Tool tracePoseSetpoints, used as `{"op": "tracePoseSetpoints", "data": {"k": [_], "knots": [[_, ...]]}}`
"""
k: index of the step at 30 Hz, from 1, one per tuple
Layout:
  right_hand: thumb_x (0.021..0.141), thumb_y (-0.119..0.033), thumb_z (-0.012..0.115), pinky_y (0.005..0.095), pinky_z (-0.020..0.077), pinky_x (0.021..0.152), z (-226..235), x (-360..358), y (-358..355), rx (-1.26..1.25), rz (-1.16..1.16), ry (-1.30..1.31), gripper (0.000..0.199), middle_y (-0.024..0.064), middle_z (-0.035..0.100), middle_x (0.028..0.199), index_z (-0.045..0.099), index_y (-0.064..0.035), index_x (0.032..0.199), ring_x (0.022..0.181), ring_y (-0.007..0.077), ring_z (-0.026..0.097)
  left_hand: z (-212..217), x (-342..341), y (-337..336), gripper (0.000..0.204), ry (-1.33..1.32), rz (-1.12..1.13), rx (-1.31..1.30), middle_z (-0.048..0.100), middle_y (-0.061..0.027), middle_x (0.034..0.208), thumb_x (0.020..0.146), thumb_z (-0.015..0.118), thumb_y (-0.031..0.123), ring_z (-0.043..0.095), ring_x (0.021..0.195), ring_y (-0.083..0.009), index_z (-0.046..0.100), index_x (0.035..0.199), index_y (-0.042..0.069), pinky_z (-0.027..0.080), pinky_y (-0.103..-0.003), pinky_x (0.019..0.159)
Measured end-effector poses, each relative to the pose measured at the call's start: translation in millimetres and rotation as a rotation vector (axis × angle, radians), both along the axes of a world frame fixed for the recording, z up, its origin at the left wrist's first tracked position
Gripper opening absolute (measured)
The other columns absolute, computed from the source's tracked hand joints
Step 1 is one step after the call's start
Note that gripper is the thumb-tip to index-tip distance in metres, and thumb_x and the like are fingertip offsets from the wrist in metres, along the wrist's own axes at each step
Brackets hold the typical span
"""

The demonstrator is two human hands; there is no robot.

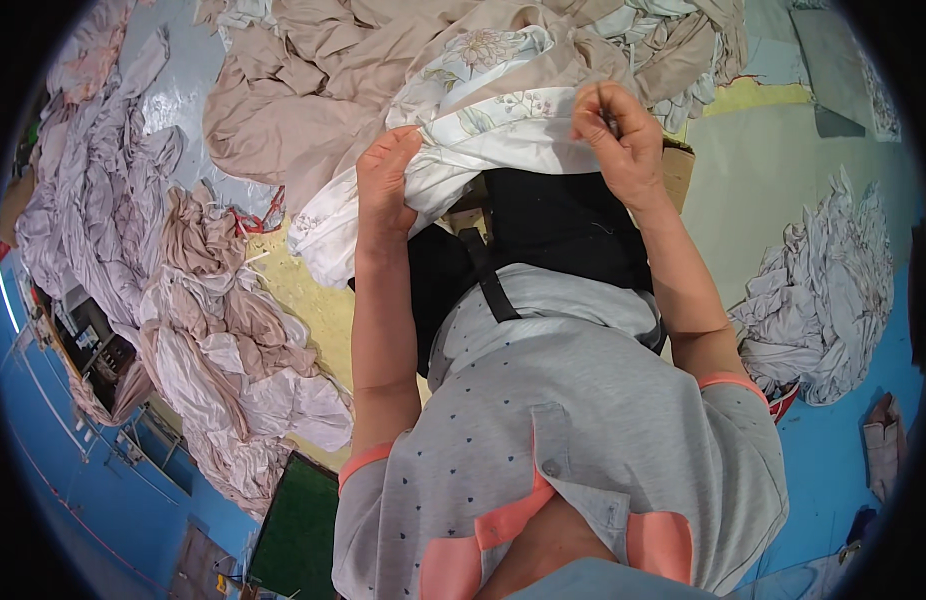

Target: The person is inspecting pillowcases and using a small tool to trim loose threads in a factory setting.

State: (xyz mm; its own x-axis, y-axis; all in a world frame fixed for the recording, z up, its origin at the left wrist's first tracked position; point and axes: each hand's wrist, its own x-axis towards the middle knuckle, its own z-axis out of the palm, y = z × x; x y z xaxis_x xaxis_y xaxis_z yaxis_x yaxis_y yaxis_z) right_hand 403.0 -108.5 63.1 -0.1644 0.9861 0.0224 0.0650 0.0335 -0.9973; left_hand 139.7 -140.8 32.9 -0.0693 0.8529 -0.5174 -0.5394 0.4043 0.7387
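Observation:
White fabric with a grey and beige floral print (513, 118) lies across my lap and runs up into the beige cloth beyond. My left hand (386, 180) is closed on its edge, thumb and fingertips pinching the cloth at the left. Over the right part of the same fabric, my right hand (623, 145) is held with its fingers curled together. Something small and dark shows between those fingers, but I cannot make out what it is.
Beige cloth (268, 110) is heaped ahead. Lilac-grey fabric (93, 190) and pinkish-white fabric (243, 350) are piled at the left. Another pale grey pile (823, 290) stands at the right. A dark green panel (298, 530) is at the lower left, above the blue floor (73, 470).

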Motion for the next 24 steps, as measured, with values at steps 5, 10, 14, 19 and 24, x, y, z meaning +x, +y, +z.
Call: {"op": "tracePoseSetpoints", "data": {"k": [5,10,14,19,24], "knots": [[0.094,-0.008,0.054,0.0182,0.0366,0.055,1,-14,12,-0.053,-0.004,0.206,0.01,0.003,0.062,0.083,0.056,-0.0027,0.087,0.062,0.0047,0.05,-3,1,0,0.017,-0.04,-0.007,0.0,0.067,-0.0088,0.091,0.09,0.059,0.005,0.063,0.078,-0.0125,0.062,0.102,-0.007,0.051,-0.025,0.073],[0.094,-0.017,0.059,0.0156,0.034,0.05,-5,-12,17,-0.239,-0.05,0.2,0.013,-0.0008,0.061,0.075,0.061,-0.0038,0.092,0.057,0.0016,0.046,-7,6,0,0.017,0.042,-0.004,0.005,0.067,-0.0066,0.089,0.09,0.06,0.007,0.062,0.076,-0.0107,0.063,0.1,-0.006,0.049,-0.023,0.07],[0.088,-0.012,0.067,0.0158,0.0382,0.058,-15,-18,12,-0.227,0.017,0.0,0.018,-0.0058,0.056,0.076,0.063,-0.0031,0.103,0.064,0.0003,0.046,6,15,7,0.015,0.667,-0.139,-0.028,0.066,-0.0061,0.085,0.086,0.063,0.006,0.061,0.074,-0.0147,0.064,0.098,-0.004,0.048,-0.027,0.068],[0.083,-0.009,0.07,0.0168,0.0414,0.064,-17,-15,9,-0.262,0.113,-0.026,0.025,-0.0069,0.056,0.081,0.063,-0.0029,0.107,0.071,0.0012,0.048,37,62,4,0.023,1.464,-0.076,0.744,0.061,-0.0121,0.091,0.074,0.067,-0.001,0.058,0.086,-0.0286,0.064,0.097,0.0,0.047,-0.037,0.075],[0.079,-0.007,0.071,0.0216,0.0437,0.063,-17,-15,8,-0.135,0.089,-0.035,0.025,-0.0007,0.057,0.079,0.066,-0.0024,0.103,0.07,0.0063,0.052,29,90,19,0.028,1.221,-0.201,0.782,0.059,-0.0122,0.097,0.069,0.068,-0.004,0.056,0.092,-0.0306,0.064,0.096,0.001,0.046,-0.039,0.08]]}}
